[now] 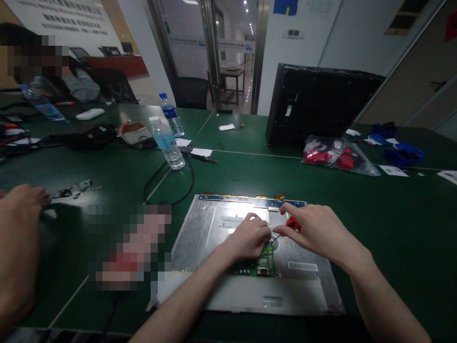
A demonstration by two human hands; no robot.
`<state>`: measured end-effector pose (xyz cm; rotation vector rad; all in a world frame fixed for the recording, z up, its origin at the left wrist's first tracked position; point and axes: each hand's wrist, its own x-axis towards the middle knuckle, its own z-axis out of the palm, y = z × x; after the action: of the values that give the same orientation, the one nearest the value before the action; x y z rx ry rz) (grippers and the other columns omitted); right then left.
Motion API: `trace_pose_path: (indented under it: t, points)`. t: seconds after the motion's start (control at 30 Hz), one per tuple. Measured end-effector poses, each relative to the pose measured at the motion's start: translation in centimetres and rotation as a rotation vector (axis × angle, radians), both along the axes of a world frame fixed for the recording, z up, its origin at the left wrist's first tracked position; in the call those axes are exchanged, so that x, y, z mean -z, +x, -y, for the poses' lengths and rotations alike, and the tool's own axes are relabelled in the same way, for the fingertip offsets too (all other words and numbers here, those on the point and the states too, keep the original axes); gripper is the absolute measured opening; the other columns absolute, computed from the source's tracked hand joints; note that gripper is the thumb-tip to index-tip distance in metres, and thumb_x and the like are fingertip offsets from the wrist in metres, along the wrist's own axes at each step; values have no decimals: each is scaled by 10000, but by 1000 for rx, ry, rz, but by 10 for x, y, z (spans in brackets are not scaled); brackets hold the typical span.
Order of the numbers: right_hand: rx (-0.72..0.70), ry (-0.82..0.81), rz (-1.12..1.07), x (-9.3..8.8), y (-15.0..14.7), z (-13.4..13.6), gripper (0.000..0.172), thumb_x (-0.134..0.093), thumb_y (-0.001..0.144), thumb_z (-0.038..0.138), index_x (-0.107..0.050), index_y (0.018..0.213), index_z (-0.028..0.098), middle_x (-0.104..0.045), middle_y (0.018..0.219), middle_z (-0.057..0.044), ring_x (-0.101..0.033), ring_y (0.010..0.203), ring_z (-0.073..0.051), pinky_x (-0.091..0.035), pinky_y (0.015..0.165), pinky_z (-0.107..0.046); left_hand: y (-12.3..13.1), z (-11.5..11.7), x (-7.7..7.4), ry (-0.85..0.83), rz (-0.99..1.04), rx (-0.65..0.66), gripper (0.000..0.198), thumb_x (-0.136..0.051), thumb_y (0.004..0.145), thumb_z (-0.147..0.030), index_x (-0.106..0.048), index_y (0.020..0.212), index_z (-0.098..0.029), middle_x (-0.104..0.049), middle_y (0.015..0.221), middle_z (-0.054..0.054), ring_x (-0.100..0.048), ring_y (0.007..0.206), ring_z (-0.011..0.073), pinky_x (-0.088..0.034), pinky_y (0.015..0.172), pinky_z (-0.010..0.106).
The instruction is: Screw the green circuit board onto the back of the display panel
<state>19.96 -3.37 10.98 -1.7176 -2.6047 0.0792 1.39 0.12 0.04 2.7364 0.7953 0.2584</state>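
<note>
An LCD panel lies with its metal back up on the table before me, a green circuit board on its middle. My right hand grips a screwdriver with a red and black handle. Its thin shaft slants down to the left, the tip at the board's upper right corner. My left hand rests over the board's upper part with curled fingers, close to the tip. What those fingers hold, if anything, is hidden. A blue strip board runs along the panel's far edge.
A co-worker's hand is at the left, near small metal parts. Water bottles stand beyond a black cable. At the back right are a black monitor casing and a plastic bag with red items.
</note>
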Motion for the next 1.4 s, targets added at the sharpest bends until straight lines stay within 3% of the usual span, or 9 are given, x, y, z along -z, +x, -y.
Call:
trace_pose_path:
  t: [0.13,0.23,0.43,0.63,0.83,1.0,1.2,1.3,1.4]
  points:
    - [1,-11,-26,0,0,-1,221,-457,942,376,-600,986,214,-703,741,-27,-646,637,-193,-317,543,-273,0,-2,0,-7,4,0,127,-533,783,-107,-629,813,-184,-675,877,46,-598,861,205,-364,908,370]
    - [-54,2,-86,-2,1,2,163,-509,875,269,-574,1009,204,-697,818,-21,-638,679,-174,-311,553,-266,0,-2,-2,-13,8,1,126,-542,771,-100,-629,816,-179,-671,854,45,-603,861,205,-363,914,366]
    - [-5,13,-2,-3,-2,2,282,-520,902,469,-605,983,213,-698,743,-38,-642,646,-207,-304,535,-266,0,0,-3,-26,22,13,140,-530,828,-136,-638,897,-192,-672,879,45,-598,880,210,-371,905,371]
    - [-82,15,-56,-1,0,1,188,-542,880,286,-578,1047,209,-707,874,-42,-650,717,-186,-307,552,-259,1,2,-2,-37,21,25,99,-567,820,-148,-639,871,-194,-674,911,45,-594,907,210,-357,922,372]
    - [-26,19,-15,-1,0,1,283,-513,910,473,-595,994,216,-691,744,-34,-630,645,-199,-272,533,-264,2,2,-1,-42,14,23,128,-570,814,-137,-645,899,-195,-677,930,49,-595,934,220,-355,929,383]
    - [-72,12,-61,-5,-1,2,108,-524,879,263,-571,951,198,-683,808,-25,-613,676,-165,-260,540,-262,2,1,-1,-58,14,31,119,-557,813,-134,-637,884,-186,-679,920,54,-599,920,219,-359,923,383]
    - [-43,-12,-11,-6,-2,3,247,-499,929,430,-616,905,214,-667,700,-21,-602,616,-169,-262,543,-259,3,1,1,-59,23,17,165,-547,809,-120,-629,930,-196,-682,941,55,-603,937,226,-359,930,391]
    - [-65,2,-22,-5,-2,3,157,-525,911,327,-604,970,206,-689,772,-32,-623,665,-177,-267,538,-258,3,2,1,-68,27,17,131,-541,819,-131,-626,900,-190,-686,947,59,-607,954,227,-361,936,388]
    - [-114,23,-72,-5,-2,4,203,-562,879,308,-583,1054,207,-705,878,-41,-635,730,-182,-286,551,-256,4,2,0,-71,27,8,141,-530,823,-128,-626,907,-187,-687,942,63,-608,944,228,-360,939,393]
